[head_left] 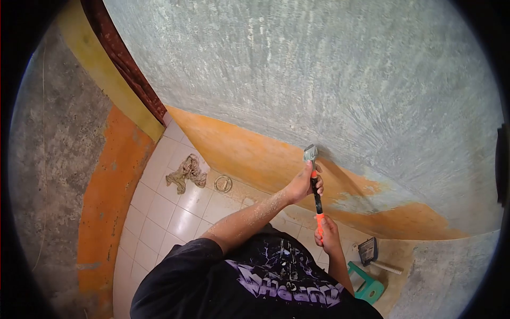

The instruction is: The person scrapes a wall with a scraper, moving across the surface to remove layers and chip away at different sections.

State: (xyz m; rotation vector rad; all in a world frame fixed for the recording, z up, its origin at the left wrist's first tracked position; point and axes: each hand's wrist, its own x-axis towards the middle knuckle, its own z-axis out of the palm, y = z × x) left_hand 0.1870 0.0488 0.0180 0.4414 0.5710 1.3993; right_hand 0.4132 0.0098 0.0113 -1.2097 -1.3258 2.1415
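Observation:
A long-handled scraper (317, 199) with a black and orange handle stretches up toward the wall (297, 69). Its grey metal head (310, 153) is right at the line where rough grey-white surface meets orange paint. My left hand (302, 185) is closed around the upper handle, just below the head, thumb pointing along it. Pale dust specks cover the left forearm. Lower down, my right hand (328, 236) grips the orange end of the handle close to my body.
A crumpled rag (187, 174) and a round ring-like object (223, 184) lie on the white tiled floor (154, 223). At lower right are a green plastic stool (366, 287) and a dark dustpan-like tool (367, 251) with a pale handle. A dark red curtain (125, 61) hangs at the doorway on the left.

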